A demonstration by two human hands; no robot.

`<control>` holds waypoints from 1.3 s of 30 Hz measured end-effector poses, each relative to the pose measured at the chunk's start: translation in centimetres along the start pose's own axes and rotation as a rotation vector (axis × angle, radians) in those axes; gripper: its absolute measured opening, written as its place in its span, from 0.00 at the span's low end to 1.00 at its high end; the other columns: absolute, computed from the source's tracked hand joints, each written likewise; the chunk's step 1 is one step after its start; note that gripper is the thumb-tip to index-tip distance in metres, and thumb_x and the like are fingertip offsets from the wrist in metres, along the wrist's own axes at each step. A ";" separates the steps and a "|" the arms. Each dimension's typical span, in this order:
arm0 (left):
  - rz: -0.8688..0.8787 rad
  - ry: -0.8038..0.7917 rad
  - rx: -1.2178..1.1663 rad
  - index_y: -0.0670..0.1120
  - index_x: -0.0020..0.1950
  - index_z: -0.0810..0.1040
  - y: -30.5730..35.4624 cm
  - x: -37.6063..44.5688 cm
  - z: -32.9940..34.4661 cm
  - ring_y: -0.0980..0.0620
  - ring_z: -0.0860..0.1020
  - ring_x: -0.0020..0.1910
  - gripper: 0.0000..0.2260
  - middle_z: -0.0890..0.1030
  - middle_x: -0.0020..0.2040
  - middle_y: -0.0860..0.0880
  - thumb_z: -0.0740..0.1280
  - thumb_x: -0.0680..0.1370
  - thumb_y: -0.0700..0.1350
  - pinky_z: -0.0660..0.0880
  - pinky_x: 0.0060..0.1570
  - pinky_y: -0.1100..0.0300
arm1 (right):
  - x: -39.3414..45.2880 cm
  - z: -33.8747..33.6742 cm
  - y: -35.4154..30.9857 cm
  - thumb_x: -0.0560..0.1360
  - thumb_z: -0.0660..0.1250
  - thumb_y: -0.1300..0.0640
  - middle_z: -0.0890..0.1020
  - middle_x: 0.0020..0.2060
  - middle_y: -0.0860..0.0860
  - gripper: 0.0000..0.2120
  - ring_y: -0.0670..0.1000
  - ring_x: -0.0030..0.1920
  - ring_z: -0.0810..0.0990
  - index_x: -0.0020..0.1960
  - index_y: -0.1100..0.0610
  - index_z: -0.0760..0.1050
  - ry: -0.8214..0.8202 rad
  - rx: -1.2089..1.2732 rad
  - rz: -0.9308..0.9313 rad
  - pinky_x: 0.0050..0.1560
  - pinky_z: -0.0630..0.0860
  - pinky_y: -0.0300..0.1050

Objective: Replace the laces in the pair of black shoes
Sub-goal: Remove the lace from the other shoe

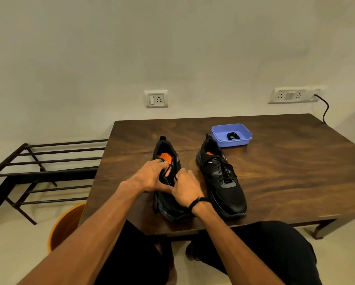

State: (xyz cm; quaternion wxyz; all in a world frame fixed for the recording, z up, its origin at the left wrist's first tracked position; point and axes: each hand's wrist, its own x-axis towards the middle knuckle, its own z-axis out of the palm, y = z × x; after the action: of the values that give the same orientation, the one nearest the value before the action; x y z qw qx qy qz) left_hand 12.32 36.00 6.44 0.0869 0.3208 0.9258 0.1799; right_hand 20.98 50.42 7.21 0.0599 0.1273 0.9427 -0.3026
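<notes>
Shoes sit side by side on the desk (275, 182), toes toward the person: the left shoe (168, 202) under both hands, the right shoe (219, 182) just beside it, fully laced and untouched. Largest risk, in my judgement, is the near desk edge: the left shoe's toe lies close to it, so a hard tug on the lace could drag the shoe off into the lap. The desk's left edge is also near, with a metal rack (39, 171) and an orange bin (65, 227) below, so a dropped lace could land there. Open room lies to the right and behind the shoes, up to the blue tray (244, 138), which touches or nearly touches the right shoe's heel and holds a coiled black lace (233, 136).

The left hand (152, 175) curls around the shoe's tongue area, fingers pinching the lace (168, 169). The right hand (187, 190) has curled fingers at the eyelets, seemingly pinching lace too, though black on black hides the contact. Smallest hazard: a lace tip snagging in an eyelet, so short, straight pulls seem wise.
</notes>
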 end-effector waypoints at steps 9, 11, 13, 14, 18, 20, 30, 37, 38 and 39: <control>-0.046 -0.012 0.048 0.53 0.46 0.73 1.6 -0.5 0.1 0.48 0.74 0.49 0.09 0.71 0.48 0.50 0.66 0.82 0.56 0.73 0.50 0.51 | 2.2 -1.9 2.7 0.83 0.60 0.60 0.75 0.32 0.53 0.11 0.49 0.28 0.69 0.43 0.58 0.74 0.199 0.863 0.349 0.26 0.64 0.40; -0.045 0.015 0.047 0.54 0.45 0.73 2.1 -0.7 -0.3 0.47 0.74 0.50 0.09 0.71 0.49 0.49 0.64 0.83 0.54 0.73 0.52 0.51 | 2.6 -2.2 2.4 0.81 0.63 0.58 0.76 0.35 0.53 0.07 0.51 0.33 0.72 0.46 0.58 0.76 0.231 0.860 0.279 0.31 0.67 0.42; -0.017 0.104 0.003 0.52 0.44 0.75 2.5 -1.0 -0.9 0.47 0.76 0.46 0.10 0.73 0.46 0.49 0.64 0.84 0.53 0.72 0.48 0.52 | 2.4 -2.8 2.2 0.78 0.69 0.58 0.81 0.40 0.52 0.05 0.52 0.40 0.79 0.50 0.59 0.78 0.240 0.803 0.175 0.40 0.75 0.45; 0.003 0.181 -0.039 0.50 0.44 0.77 2.9 -1.1 -1.3 0.48 0.76 0.43 0.10 0.74 0.43 0.49 0.65 0.84 0.51 0.71 0.44 0.52 | 2.2 -3.0 2.2 0.76 0.73 0.58 0.82 0.41 0.52 0.08 0.51 0.42 0.81 0.54 0.57 0.79 0.204 0.766 0.111 0.44 0.77 0.45; -0.045 0.464 -0.453 0.48 0.48 0.86 4.2 -2.1 -3.2 0.57 0.83 0.40 0.03 0.85 0.40 0.53 0.73 0.79 0.47 0.78 0.45 0.63 | 1.1 -4.5 1.3 0.72 0.79 0.58 0.83 0.34 0.54 0.21 0.47 0.37 0.81 0.63 0.51 0.77 -0.104 0.621 -0.183 0.43 0.78 0.45; -0.065 0.447 -0.739 0.47 0.52 0.86 4.5 -2.6 -3.8 0.54 0.86 0.44 0.04 0.88 0.43 0.51 0.75 0.77 0.44 0.82 0.50 0.60 | 0.8 -4.5 0.2 0.74 0.78 0.55 0.81 0.33 0.52 0.12 0.46 0.35 0.79 0.57 0.50 0.81 -0.095 0.540 -0.291 0.39 0.76 0.44; -0.155 0.290 -1.178 0.55 0.74 0.74 2.2 -7.3 -7.3 0.57 0.81 0.63 0.28 0.82 0.64 0.54 0.77 0.75 0.50 0.79 0.60 0.53 | 1.3 -7.2 -9.6 0.84 0.64 0.46 0.78 0.30 0.52 0.19 0.55 0.35 0.76 0.42 0.60 0.81 -0.189 0.730 -0.289 0.36 0.72 0.46; -0.223 0.076 -1.077 0.41 0.61 0.77 -1.7 -11.8 -14.1 0.41 0.83 0.53 0.13 0.85 0.53 0.42 0.74 0.78 0.41 0.78 0.63 0.41 | -0.1 -6.6 -21.3 0.87 0.56 0.47 0.76 0.30 0.50 0.20 0.46 0.26 0.69 0.50 0.60 0.78 -0.380 0.697 -0.235 0.28 0.68 0.40; -0.262 0.099 -1.039 0.41 0.61 0.77 -3.3 -13.2 -15.2 0.39 0.83 0.53 0.12 0.83 0.52 0.40 0.72 0.79 0.38 0.78 0.63 0.41 | -0.2 -5.6 -22.8 0.87 0.55 0.48 0.77 0.32 0.51 0.20 0.47 0.27 0.70 0.51 0.61 0.78 -0.413 0.713 -0.228 0.30 0.70 0.42; -0.291 0.104 -0.999 0.40 0.61 0.77 -4.5 -14.2 -15.9 0.39 0.83 0.52 0.10 0.83 0.52 0.39 0.71 0.80 0.37 0.78 0.62 0.42 | -0.2 -4.8 -23.7 0.88 0.55 0.49 0.78 0.34 0.52 0.19 0.47 0.29 0.72 0.53 0.61 0.78 -0.432 0.725 -0.215 0.33 0.73 0.43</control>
State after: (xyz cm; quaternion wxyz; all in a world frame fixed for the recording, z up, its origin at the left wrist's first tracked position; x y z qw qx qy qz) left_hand 16.48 19.42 19.96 0.2072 0.0990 0.7652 0.6015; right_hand 14.49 34.59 24.31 0.1753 -0.0252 0.7492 -0.6383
